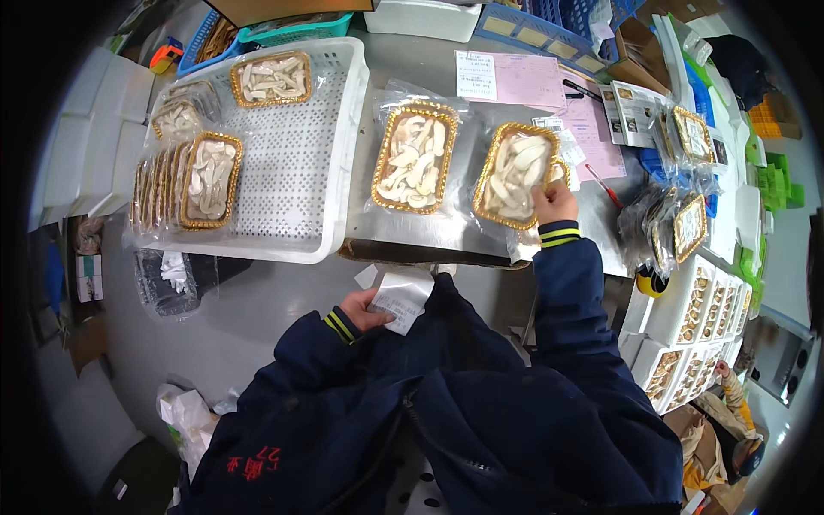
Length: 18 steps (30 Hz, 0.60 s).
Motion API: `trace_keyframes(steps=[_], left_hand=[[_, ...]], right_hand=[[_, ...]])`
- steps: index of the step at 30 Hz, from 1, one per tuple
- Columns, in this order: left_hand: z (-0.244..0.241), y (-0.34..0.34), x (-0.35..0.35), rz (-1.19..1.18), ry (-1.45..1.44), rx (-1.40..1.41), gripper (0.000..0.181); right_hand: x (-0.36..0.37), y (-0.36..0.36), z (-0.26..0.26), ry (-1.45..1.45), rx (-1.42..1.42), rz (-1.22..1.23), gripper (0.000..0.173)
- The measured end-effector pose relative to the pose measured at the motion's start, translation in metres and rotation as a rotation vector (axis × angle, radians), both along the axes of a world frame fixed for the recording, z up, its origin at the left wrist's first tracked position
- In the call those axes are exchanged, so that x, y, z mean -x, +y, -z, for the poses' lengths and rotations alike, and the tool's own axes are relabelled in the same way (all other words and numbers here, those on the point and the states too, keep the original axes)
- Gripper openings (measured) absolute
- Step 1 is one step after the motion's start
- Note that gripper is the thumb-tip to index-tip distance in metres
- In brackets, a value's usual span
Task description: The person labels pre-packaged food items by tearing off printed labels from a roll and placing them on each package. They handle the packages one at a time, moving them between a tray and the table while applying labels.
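Note:
My right hand grips the lower right rim of a gold-edged tray of sliced mushrooms, wrapped in clear film. Part of another gold rim shows beneath it. To its left, a similar wrapped tray lies on the steel table. Below the table edge, my left hand holds a white label strip bearing print. Further left, a white perforated plastic crate contains a row of wrapped trays standing on edge, with a single tray at its back.
Pink printed sheets, a black marker and a red pen lie at the back right. Bagged trays are piled at the right edge. Foam boxes of mushrooms stand beyond, near another person.

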<state>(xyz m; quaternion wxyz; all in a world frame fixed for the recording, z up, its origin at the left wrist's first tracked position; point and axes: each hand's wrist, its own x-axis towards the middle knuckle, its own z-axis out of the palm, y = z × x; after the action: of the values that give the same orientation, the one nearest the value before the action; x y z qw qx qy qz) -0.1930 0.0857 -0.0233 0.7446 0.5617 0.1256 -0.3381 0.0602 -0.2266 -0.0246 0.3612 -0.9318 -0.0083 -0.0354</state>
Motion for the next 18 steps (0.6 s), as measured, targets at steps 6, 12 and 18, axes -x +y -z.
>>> trace_keyframes(steps=[6,12,18], left_hand=[[-0.001,0.014,0.002,0.030,-0.092,-0.046,0.037],[0.007,0.010,-0.004,0.147,-0.091,-0.060,0.036],[0.009,0.021,0.007,0.027,-0.074,-0.010,0.038]], right_hand=[[0.008,0.059,-0.024,-0.201,0.427,-0.149,0.043],[-0.002,0.153,0.005,0.493,0.088,-0.280,0.051],[0.010,0.110,-0.047,0.277,-0.296,-0.088,0.031]])
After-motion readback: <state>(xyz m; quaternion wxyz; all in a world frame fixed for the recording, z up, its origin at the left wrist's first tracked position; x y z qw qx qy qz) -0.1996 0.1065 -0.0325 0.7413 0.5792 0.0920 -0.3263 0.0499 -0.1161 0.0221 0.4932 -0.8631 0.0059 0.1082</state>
